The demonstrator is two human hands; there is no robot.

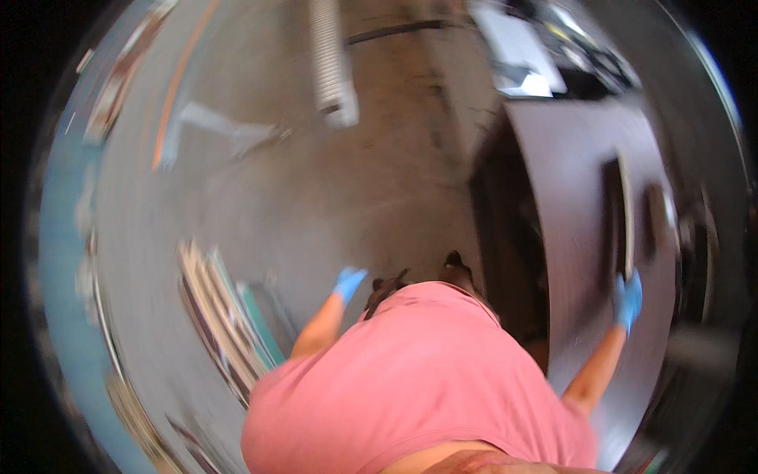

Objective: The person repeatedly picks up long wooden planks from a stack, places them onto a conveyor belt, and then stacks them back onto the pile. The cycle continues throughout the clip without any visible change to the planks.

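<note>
My right hand (pixel 628 300), in a blue glove, is closed around the near end of a narrow dark board (pixel 626 217) with a pale edge. The board lies over or stands on a large brown tabletop (pixel 580 189) to my right; blur hides whether it rests on it. My left hand (pixel 349 283), also blue-gloved, hangs low in front of my body. It holds nothing, and its slightly smeared fingers look stretched out. A short dark piece (pixel 659 217) sits beside the board, near the tabletop's far right edge.
Several long strips or boards (pixel 225 308) stand or lie at my left. A ribbed pale hose or duct (pixel 328 59) extends ahead over the concrete floor (pixel 316 182). White sheets (pixel 517 47) and blurred dark items lie beyond the tabletop. An orange line (pixel 185 79) runs at far left.
</note>
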